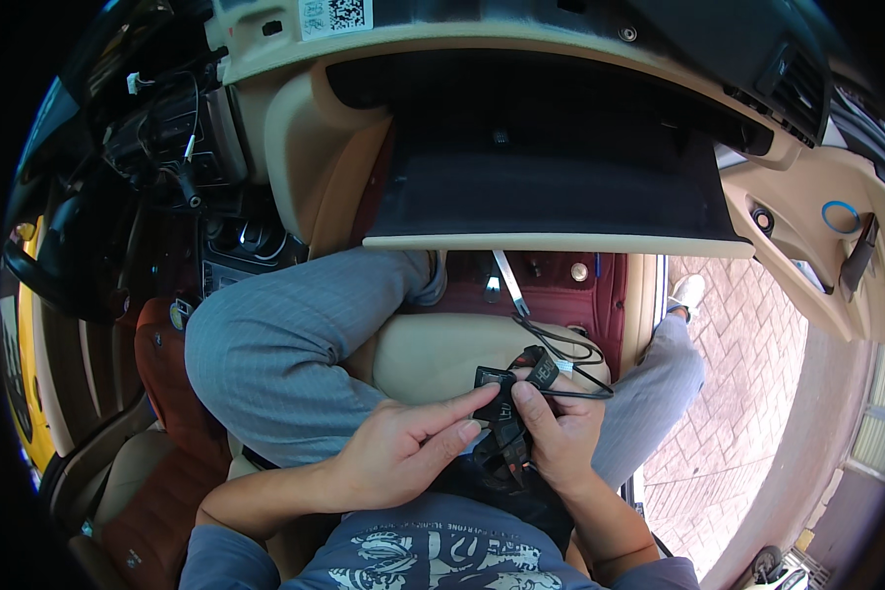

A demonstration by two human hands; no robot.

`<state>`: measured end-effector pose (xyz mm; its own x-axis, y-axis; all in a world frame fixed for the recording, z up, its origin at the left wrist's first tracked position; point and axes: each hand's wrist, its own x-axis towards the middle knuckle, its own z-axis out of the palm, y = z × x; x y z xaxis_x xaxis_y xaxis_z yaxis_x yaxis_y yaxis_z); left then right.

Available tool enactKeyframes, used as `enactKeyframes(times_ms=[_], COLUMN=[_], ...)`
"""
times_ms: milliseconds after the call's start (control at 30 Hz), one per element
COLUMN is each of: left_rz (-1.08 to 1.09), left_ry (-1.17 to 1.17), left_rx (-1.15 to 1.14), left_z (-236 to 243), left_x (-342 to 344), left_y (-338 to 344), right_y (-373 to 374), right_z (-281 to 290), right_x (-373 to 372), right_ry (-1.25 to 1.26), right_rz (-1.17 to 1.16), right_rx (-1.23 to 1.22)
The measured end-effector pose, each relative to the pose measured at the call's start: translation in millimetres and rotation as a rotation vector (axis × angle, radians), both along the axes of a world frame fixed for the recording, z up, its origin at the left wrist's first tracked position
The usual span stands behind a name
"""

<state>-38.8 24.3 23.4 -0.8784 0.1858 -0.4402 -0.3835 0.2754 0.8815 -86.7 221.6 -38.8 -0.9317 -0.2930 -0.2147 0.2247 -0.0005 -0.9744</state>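
Note:
My right hand (563,433) is closed on a bunched black strap (506,433) with pale lettering, its thumb pressed on top. A small black rectangular piece (490,376) sits at the bundle's upper left. The stretched index finger of my left hand (403,447) touches that piece, its thumb a little apart below; the left hand's other fingers are mostly hidden. Loops of thin black cable (570,344) with a white tag (564,367) run beyond my right hand. Farther off, a flat silver forked tool (510,283) lies by the seat's front edge, its far end hidden under the glovebox lid.
An opened black glovebox lid (560,202) spans the space ahead. The beige seat cushion (418,359) lies between my legs, above a dark red floor mat (608,295). Left are the console and loose dashboard wires (189,147); right, an open beige door (806,221) and paving (737,393).

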Motion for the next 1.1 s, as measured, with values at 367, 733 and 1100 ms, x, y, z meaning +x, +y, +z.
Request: enactKeyframes(times_ms=[367, 733, 1100], left_rz=[-0.036, 0.062, 0.166], left_ry=[-0.094, -0.188, -0.145], left_rx=[0.038, 0.245, 0.293], left_z=[5.2, 2.9, -3.8], left_x=[4.0, 0.5, -0.2], left_y=[21.2, 29.4, 29.5], right_y=[-3.5, -5.1, -6.7], right_z=[-7.2, -11.9, -14.4], right_x=[2.1, 4.2, 6.1], right_ry=[0.366, 0.425, 0.358], right_rz=[-0.128, -0.175, -0.194], right_rx=[0.169, 0.182, 0.129])
